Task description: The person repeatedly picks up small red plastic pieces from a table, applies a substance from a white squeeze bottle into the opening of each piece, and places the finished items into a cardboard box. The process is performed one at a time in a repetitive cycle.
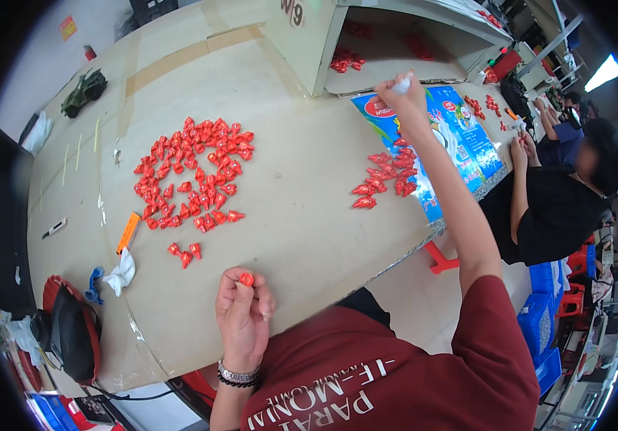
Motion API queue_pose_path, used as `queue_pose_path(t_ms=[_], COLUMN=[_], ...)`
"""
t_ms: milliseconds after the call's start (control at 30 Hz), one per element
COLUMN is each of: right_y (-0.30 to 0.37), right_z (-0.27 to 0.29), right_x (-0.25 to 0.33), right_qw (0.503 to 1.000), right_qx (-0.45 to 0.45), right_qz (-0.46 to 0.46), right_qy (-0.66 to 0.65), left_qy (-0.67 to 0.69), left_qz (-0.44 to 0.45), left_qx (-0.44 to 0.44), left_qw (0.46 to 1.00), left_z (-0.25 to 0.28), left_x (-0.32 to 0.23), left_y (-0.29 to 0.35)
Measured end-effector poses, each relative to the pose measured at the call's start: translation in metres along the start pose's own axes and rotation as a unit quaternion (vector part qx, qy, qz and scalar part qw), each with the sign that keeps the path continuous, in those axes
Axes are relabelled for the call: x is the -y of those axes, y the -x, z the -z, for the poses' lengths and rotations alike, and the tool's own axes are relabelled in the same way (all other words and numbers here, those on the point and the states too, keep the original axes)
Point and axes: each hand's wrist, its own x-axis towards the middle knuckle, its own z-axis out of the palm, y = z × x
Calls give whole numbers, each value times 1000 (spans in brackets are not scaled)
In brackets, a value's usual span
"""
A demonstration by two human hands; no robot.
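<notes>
My left hand (243,316) is closed near the table's front edge, pinching a small red plastic piece (247,279) between thumb and fingers. Stretched out to the far right, my right hand (408,100) grips a small whitish thing (401,85), too small to name. Below that hand lies a blue printed sheet (460,136). A small group of red pieces (382,174) lies at the sheet's left edge. On the table's left half is a larger pile of similar red pieces (194,169), with several more just in front of it.
A box-like shelf (316,57) stands at the back, red pieces inside. At left lie an orange strip (129,233), white tissue (120,273), a knife (55,228), a dark green object (84,93) and a black-and-red bag (72,330). A person in black (546,194) sits at right.
</notes>
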Motion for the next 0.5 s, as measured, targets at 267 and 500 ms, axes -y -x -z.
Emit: queue_pose_path(t_ms=[267,500], right_y=[-123,-121], right_z=[8,-7], right_x=[-62,-71], right_qw=[881,865], right_qx=[11,6], right_qz=[113,78], right_qy=[459,496], left_qy=[-11,-4], left_qz=[4,2], left_qx=[-10,-12], left_qw=[1000,1000], left_z=[-1,-1], left_x=[-3,-4], left_y=[-5,-3])
